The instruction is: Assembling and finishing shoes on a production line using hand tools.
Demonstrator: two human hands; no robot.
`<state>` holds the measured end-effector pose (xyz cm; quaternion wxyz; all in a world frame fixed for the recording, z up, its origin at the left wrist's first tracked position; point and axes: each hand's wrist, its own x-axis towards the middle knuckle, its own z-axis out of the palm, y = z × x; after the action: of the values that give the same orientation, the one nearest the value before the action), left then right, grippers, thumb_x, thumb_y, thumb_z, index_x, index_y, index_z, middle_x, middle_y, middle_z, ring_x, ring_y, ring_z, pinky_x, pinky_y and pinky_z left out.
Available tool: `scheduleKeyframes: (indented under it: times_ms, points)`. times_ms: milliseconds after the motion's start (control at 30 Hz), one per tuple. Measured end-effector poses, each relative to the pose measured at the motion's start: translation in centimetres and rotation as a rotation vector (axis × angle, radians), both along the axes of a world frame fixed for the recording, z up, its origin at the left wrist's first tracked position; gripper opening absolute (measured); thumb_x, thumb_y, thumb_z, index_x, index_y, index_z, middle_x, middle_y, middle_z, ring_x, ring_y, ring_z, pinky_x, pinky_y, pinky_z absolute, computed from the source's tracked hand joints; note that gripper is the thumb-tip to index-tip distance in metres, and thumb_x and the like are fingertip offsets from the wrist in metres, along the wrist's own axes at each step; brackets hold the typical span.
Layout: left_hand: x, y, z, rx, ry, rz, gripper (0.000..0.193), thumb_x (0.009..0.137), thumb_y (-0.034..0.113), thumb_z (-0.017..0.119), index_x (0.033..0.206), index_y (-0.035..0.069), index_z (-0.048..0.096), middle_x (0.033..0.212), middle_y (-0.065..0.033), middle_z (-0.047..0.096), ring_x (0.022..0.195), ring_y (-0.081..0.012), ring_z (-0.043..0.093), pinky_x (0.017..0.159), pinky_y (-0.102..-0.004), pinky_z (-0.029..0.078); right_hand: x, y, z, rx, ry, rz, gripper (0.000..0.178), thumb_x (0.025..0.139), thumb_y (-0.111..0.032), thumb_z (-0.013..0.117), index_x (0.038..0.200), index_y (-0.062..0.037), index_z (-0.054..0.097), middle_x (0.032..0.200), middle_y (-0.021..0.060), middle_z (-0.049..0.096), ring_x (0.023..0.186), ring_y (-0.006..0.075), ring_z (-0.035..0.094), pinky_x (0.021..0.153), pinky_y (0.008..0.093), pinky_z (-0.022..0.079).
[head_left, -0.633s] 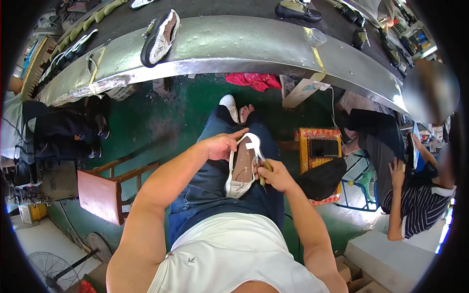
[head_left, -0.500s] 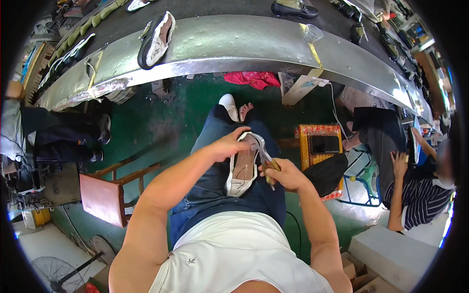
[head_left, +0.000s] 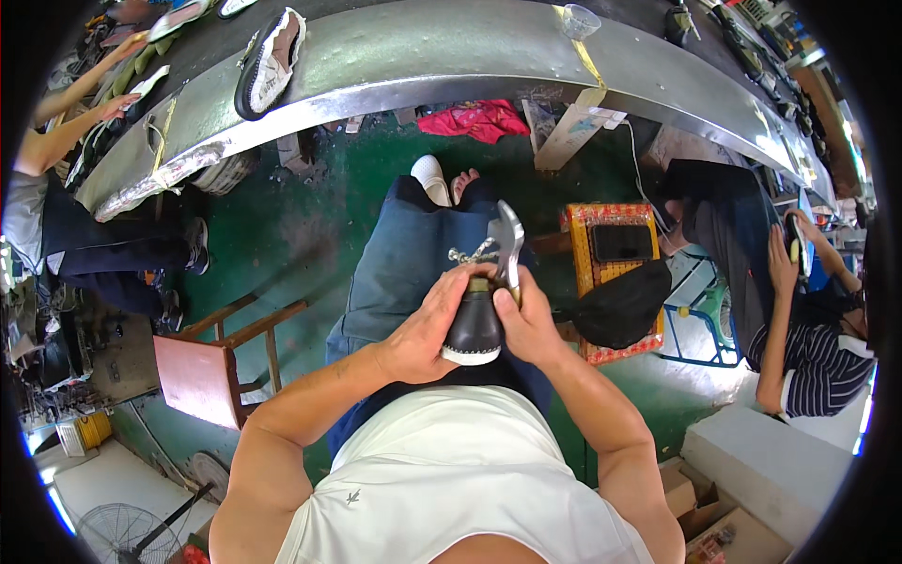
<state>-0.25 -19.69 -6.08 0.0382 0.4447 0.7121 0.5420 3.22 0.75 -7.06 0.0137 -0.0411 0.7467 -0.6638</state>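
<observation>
In front of my lap I hold a black shoe (head_left: 474, 327) with a white lower edge and stitching, its rounded end toward me. A green form shows in its opening, and patterned laces (head_left: 473, 253) stick out beyond it. My left hand (head_left: 425, 324) is wrapped round the shoe's left side. My right hand (head_left: 532, 318) is closed round the handle of metal-headed lasting pincers (head_left: 511, 239), with the thumb against the shoe's right side. The pincers' curved head points up and away from me; their handle is mostly hidden in my palm.
A metal-edged bench (head_left: 423, 70) runs across the far side, bearing another shoe (head_left: 271, 64) and a clear cup (head_left: 581, 21). An orange-topped stool (head_left: 601, 346) at right carries a phone (head_left: 621, 242) and black cap (head_left: 624, 306). A wooden chair (head_left: 199, 381) stands left. Co-workers sit or stand at both sides.
The shoe has been turned over from underside up to black upper up, and both hands now press against its sides. The left co-worker's arms have reached over the bench.
</observation>
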Motion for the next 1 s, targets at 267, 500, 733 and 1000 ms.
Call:
scheduleKeyframes:
  times_ms: [267,500,733,1000]
  points:
    - [0.4,-1.1,0.3,-0.177,0.035,-0.076,0.116,0.079,0.012,0.079,0.159,0.003,-0.003,0.155,-0.0278,0.028,0.139,-0.0498,0.033,0.117,-0.0562,0.027,1.7,-1.1,-1.0,0.038,0.039,-0.046,0.038,0.105,-0.030,0.053,0.128,0.0009,0.049,0.107,0.0165,0.068,0.099,0.0285,0.069,0.089,0.0361,0.051]
    - [-1.1,-1.3,0.7,-0.302,0.000,-0.128,0.116,0.080,0.014,0.079,0.159,0.001,-0.005,0.154,-0.0280,0.027,0.142,-0.0500,0.029,0.117,-0.0574,0.023,0.7,-1.0,-0.9,0.053,0.046,-0.067,0.035,0.104,-0.026,0.054,0.125,0.0014,0.051,0.110,0.0193,0.068,0.100,0.0343,0.069,0.090,0.0386,0.051]
    - [-1.8,-1.3,0.1,-0.414,-0.036,-0.115,0.116,0.082,0.013,0.077,0.158,0.000,-0.010,0.155,-0.0293,0.023,0.145,-0.0487,0.026,0.117,-0.0560,0.024,-0.5,2.0,2.5,-0.080,-0.080,0.113,0.061,0.087,-0.025,0.080,0.131,0.0012,0.048,0.134,0.0212,0.058,0.114,0.0343,0.066,0.097,0.0394,0.051]
    - [-1.5,-0.9,-1.5,-0.430,-0.075,0.000,0.113,0.081,0.007,0.077,0.156,-0.003,-0.007,0.156,-0.0319,0.018,0.145,-0.0517,0.022,0.121,-0.0510,0.024,-1.7,1.5,3.8,0.432,0.074,0.322,0.088,0.069,-0.017,0.091,0.136,0.0003,0.037,0.140,0.0237,0.053,0.123,0.0419,0.058,0.104,0.0433,0.048]
